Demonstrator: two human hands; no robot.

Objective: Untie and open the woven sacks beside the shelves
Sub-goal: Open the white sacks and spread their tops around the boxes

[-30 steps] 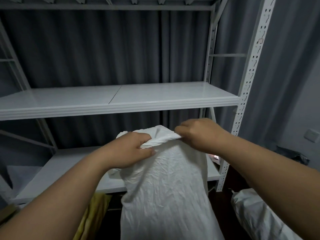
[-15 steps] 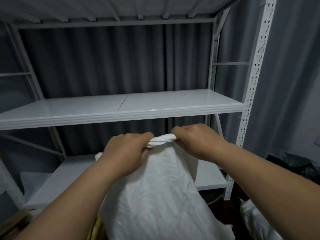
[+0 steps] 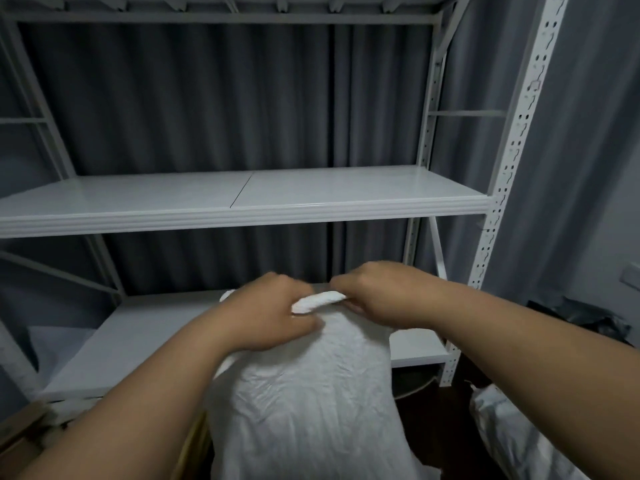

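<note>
Gripping the twisted top of the white sack point(image 3: 308, 393), our left hand point(image 3: 273, 317) and right hand point(image 3: 377, 296) seem clamped close together before the shelf point(image 3: 242, 206).

Your woven sack point(image 3: 311, 403) reads plain white, crinkled, no print visible. The shelf unit point(image 3: 242, 202) in front of you is white all over; its near right upright point(image 3: 512, 161) carries rows of dark keyhole slots. Far behind hangs a dark grey curtain point(image 3: 207, 98), vertically pleated. At near right lies a second sack point(image 3: 512, 434), white. Low at your left sits something tan-brown point(image 3: 20, 441), too blurred to identify.
</note>
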